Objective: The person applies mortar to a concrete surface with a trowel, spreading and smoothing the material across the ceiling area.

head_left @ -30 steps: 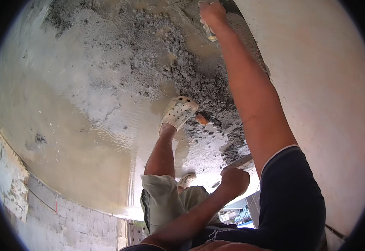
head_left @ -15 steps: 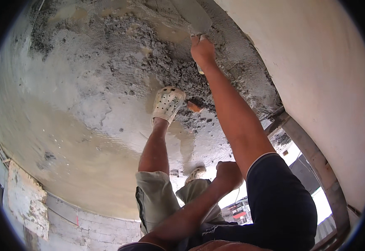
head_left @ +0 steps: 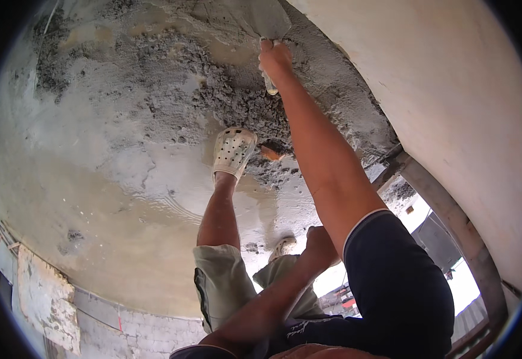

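Your right hand [head_left: 275,58] is clamped on the trowel [head_left: 268,27] at twelve o'clock, its blade on the wet mortar [head_left: 237,99] by the wall [head_left: 452,107]. Your left hand [head_left: 321,242], at five o'clock, rests closed and looks empty. Part looks smoothed; the rough heap seems left. One trowel, one heap, two shoes [head_left: 232,152].

Wet concrete floor [head_left: 93,179] bears a grey mortar heap [head_left: 243,102] and a white clog [head_left: 232,152].
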`<action>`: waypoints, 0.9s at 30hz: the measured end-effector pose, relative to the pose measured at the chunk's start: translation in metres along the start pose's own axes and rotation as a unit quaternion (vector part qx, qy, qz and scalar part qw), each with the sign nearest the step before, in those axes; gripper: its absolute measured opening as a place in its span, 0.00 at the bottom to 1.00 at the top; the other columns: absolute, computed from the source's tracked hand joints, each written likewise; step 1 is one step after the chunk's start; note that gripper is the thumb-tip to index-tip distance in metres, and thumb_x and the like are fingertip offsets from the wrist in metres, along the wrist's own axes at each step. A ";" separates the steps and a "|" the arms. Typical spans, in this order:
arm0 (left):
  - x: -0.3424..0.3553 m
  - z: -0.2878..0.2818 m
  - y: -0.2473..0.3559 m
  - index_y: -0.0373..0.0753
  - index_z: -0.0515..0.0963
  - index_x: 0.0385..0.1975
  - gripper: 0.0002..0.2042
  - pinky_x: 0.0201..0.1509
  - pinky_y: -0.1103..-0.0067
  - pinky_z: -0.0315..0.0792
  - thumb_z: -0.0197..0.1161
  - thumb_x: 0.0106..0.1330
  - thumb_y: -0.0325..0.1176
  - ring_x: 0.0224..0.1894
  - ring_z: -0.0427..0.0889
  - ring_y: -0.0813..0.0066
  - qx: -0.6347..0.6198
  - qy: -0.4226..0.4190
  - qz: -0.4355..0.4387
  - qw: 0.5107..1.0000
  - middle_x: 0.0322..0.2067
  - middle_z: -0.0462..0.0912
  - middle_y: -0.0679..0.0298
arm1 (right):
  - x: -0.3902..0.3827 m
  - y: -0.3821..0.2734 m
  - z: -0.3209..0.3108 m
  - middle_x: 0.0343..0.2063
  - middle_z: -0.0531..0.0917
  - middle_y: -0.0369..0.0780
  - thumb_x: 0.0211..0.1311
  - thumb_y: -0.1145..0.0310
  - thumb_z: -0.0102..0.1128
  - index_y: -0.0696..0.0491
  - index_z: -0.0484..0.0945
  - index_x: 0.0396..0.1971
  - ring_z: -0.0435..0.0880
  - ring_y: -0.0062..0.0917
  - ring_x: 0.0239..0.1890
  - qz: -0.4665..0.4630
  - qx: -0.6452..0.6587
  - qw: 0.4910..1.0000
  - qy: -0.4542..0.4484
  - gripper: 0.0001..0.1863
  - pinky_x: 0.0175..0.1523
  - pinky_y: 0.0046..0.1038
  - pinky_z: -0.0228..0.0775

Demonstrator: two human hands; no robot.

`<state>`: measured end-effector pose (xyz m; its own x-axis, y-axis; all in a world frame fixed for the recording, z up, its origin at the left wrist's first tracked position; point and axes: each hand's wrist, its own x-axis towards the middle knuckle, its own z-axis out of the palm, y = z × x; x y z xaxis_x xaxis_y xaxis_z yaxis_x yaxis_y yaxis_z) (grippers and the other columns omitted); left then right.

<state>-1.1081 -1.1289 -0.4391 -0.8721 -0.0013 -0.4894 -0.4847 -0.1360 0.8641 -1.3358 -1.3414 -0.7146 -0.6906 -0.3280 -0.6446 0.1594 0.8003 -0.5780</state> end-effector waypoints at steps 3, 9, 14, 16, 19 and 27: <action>-0.001 -0.001 0.006 0.41 0.82 0.31 0.14 0.32 0.63 0.74 0.59 0.58 0.46 0.30 0.85 0.60 0.113 -0.069 -0.019 0.991 0.26 0.84 0.58 | -0.040 0.021 -0.018 0.43 0.79 0.56 0.67 0.53 0.45 0.61 0.72 0.51 0.79 0.49 0.47 0.022 -0.012 1.000 0.017 0.26 0.51 0.49 0.71; -0.005 -0.005 0.014 0.41 0.81 0.26 0.11 0.30 0.64 0.75 0.58 0.59 0.40 0.28 0.84 0.58 0.159 -0.144 -0.052 0.975 0.22 0.83 0.57 | -0.077 -0.008 -0.027 0.44 0.79 0.55 0.68 0.51 0.44 0.61 0.72 0.47 0.79 0.48 0.48 -0.077 -0.212 0.974 -0.026 0.26 0.49 0.47 0.73; -0.003 0.019 0.005 0.41 0.81 0.23 0.09 0.29 0.63 0.75 0.59 0.57 0.38 0.28 0.84 0.58 0.115 -0.069 -0.016 0.991 0.22 0.83 0.57 | -0.055 0.033 -0.051 0.46 0.78 0.55 0.70 0.50 0.41 0.59 0.67 0.56 0.79 0.47 0.49 -0.046 -0.263 0.963 -0.044 0.28 0.51 0.45 0.74; 0.004 0.038 -0.002 0.40 0.81 0.22 0.09 0.29 0.63 0.75 0.59 0.56 0.37 0.28 0.84 0.58 0.127 -0.106 -0.022 0.986 0.21 0.83 0.56 | -0.060 0.074 -0.084 0.48 0.78 0.55 0.70 0.50 0.40 0.59 0.65 0.59 0.79 0.47 0.50 0.008 -0.267 0.964 -0.013 0.30 0.53 0.45 0.74; 0.007 0.036 0.005 0.40 0.81 0.21 0.07 0.30 0.64 0.76 0.58 0.54 0.33 0.27 0.85 0.59 0.200 -0.171 -0.045 0.964 0.21 0.83 0.55 | -0.074 0.120 -0.111 0.49 0.77 0.57 0.69 0.50 0.41 0.61 0.65 0.60 0.78 0.48 0.51 0.024 -0.246 0.968 0.050 0.31 0.54 0.44 0.73; 0.012 0.045 0.013 0.36 0.80 0.26 0.07 0.36 0.63 0.77 0.55 0.54 0.30 0.32 0.84 0.55 0.257 -0.273 -0.094 0.922 0.26 0.83 0.51 | -0.129 0.255 -0.191 0.41 0.80 0.57 0.67 0.50 0.43 0.60 0.69 0.55 0.79 0.52 0.46 0.011 -0.227 0.961 0.157 0.29 0.51 0.45 0.73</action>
<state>-1.1280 -1.0859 -0.4281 -0.6055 0.4925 -0.6252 -0.4766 0.4048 0.7804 -1.3405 -0.9989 -0.6837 -0.8807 -0.1985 -0.4301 -0.0992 0.9651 -0.2423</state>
